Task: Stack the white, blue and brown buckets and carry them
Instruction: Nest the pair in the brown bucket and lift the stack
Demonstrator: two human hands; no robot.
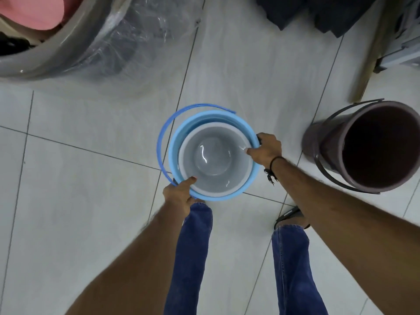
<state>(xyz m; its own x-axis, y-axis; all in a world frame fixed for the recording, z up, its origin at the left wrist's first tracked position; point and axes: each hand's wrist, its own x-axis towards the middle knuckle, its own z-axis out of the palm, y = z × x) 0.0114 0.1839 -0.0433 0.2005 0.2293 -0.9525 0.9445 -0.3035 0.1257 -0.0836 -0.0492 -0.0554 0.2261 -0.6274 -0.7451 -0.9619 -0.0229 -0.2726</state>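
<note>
- Left hand [179, 196] and right hand [266, 150] clamp the blue bucket [175, 153] rim, white bucket [213, 160] nested inside.
- Mouths face up.
- Brown bucket [375, 146] upright, right of the right hand; bare floor [91, 144] lies left.

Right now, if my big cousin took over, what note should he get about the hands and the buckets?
Left hand: gripping the near rim of the blue bucket.
Right hand: gripping the far-right rim, thumb over the white bucket.
Done: white sits nested inside blue.
Left: the brown bucket stands alone on the floor to the right. Add it to the stack, then carry all three.
</note>
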